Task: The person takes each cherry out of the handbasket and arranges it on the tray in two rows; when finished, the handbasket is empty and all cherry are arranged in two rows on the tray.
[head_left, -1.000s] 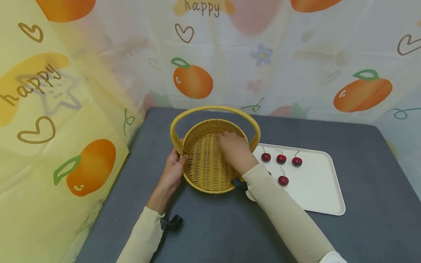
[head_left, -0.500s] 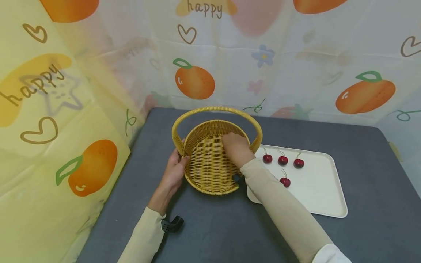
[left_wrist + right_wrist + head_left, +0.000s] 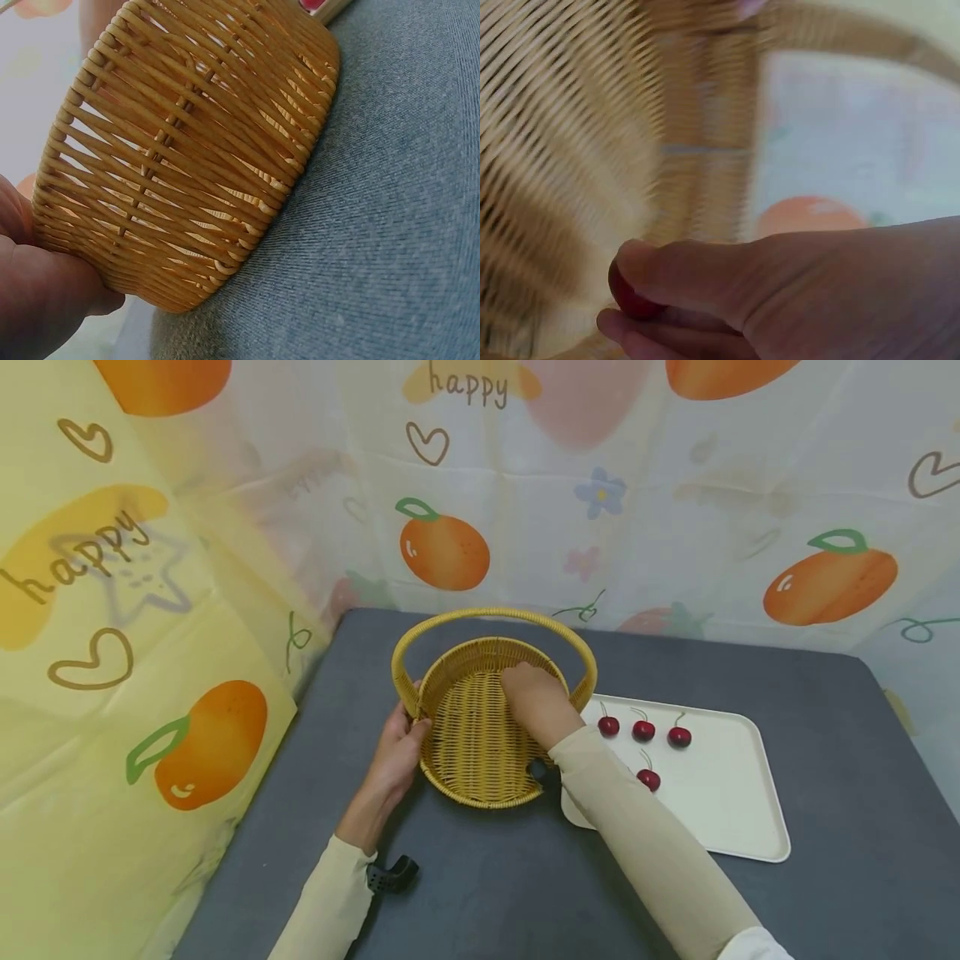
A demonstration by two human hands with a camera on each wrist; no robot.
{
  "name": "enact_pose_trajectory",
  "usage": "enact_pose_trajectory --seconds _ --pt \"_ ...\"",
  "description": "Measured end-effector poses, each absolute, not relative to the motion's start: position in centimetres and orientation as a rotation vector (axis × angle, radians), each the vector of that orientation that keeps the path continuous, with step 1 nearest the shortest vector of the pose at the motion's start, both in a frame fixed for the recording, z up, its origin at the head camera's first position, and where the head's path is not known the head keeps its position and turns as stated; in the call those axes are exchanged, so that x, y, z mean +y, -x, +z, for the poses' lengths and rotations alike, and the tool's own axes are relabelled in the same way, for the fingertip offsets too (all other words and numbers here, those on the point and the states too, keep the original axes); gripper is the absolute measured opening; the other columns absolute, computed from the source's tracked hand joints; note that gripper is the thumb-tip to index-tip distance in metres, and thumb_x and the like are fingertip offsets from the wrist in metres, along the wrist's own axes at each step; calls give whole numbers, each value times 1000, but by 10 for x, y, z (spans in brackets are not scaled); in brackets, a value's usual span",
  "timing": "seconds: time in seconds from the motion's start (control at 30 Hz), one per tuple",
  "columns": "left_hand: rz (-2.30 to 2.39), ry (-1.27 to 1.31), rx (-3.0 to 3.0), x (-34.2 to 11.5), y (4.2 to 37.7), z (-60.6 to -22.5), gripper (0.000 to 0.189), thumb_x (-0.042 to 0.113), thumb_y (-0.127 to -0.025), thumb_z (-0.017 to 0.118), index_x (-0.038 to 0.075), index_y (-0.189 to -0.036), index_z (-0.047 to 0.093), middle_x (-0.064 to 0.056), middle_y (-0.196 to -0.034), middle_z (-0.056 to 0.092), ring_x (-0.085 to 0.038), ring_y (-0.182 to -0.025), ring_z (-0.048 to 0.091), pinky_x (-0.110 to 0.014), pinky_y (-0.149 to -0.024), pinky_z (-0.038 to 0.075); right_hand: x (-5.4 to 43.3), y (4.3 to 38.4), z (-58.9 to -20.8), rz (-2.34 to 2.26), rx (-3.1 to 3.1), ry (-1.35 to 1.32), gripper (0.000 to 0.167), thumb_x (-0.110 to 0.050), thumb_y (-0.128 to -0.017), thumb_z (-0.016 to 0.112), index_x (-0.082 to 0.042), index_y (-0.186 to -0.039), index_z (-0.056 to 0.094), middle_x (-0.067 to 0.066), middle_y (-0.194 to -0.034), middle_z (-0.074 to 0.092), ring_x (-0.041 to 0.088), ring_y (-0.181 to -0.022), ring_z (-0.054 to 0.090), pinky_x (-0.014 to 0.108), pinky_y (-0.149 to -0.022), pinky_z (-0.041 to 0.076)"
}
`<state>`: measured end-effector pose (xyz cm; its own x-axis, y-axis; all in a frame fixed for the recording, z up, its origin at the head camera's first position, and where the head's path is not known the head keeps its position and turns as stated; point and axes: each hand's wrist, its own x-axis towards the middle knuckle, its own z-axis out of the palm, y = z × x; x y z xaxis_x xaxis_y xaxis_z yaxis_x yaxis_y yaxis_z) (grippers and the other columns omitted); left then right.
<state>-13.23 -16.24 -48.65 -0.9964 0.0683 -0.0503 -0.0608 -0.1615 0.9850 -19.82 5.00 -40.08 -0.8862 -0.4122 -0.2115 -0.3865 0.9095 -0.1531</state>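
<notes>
A round yellow wicker basket [image 3: 480, 752] with an arched handle [image 3: 491, 612] stands mid-table. My left hand [image 3: 396, 747] grips its left side near the foot of the handle, thumb at the rim. In the left wrist view that hand [image 3: 45, 292] holds the edge of the woven wall [image 3: 187, 150]. My right hand [image 3: 538, 697] reaches inside the basket on its right side, fingertips hidden in the head view. The right wrist view shows a dark red cherry [image 3: 634, 296] pinched between thumb and fingers of that hand [image 3: 780, 292], close to the blurred weave.
Right of the basket lies a white tray [image 3: 735, 793], partly under my right sleeve [image 3: 637, 827]. Several stemmed cherries rest on it, one cherry [image 3: 679, 737] at the right end of the back row. A printed fabric backdrop [image 3: 525, 527] rises behind the grey table [image 3: 465, 893].
My right hand stays in the basket, its fingers now tucked further from sight. A dark bit beside the right sleeve on the tray has become covered. The left hand keeps its grip.
</notes>
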Motion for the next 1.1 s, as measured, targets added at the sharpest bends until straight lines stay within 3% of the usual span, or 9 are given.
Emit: enact_pose_trajectory --seconds 0.1,0.23,0.47,0.63,0.8,1.1 --pt "2313 -9 1988 -163 134 -487 68 -4 -109 38 6 -170 10 -11 -175 16 -25 -158 23 -48 -127 23 45 184 -382 -217 2848 671 15 -1 -101 67 -8 -88 69 8 -88 70 19 -76 64 36 -68 52" --pt "2301 -4 1989 -161 132 -488 68 -4 -109 38 6 -170 10 -11 -175 16 -23 -158 22 -47 -127 23 46 154 -362 -324 2878 743 14 -8 -99 73 -10 -86 68 4 -86 65 17 -76 59 34 -69 52" --pt "2329 2 1982 -159 131 -487 68 -5 -108 39 8 -170 14 -14 -171 25 -27 -156 29 -50 -125 27 72 102 -340 -432 2886 687 16 -18 -97 80 -9 -103 67 3 -87 59 19 -75 57 32 -67 51" --pt "2342 -4 1981 -160 132 -487 67 -6 -108 38 8 -170 16 -16 -171 27 -31 -155 30 -52 -125 27 110 75 -338 -538 2872 603 23 -17 -95 82 -8 -113 70 0 -95 65 16 -85 61 32 -74 54" --pt "2344 -6 1955 -161 131 -488 68 -6 -109 37 12 -171 14 -11 -173 22 -26 -157 27 -50 -126 25 159 57 -345 -714 2921 519 29 -12 -93 82 -5 -119 72 1 -103 73 18 -93 69 42 -85 59" --pt "2324 -23 1953 -160 130 -486 67 -5 -110 37 9 -171 13 -12 -172 26 -28 -156 30 -51 -126 26 243 43 -398 -763 3045 139 36 -6 -90 82 8 -120 67 19 -107 75 36 -89 73 55 -81 58"
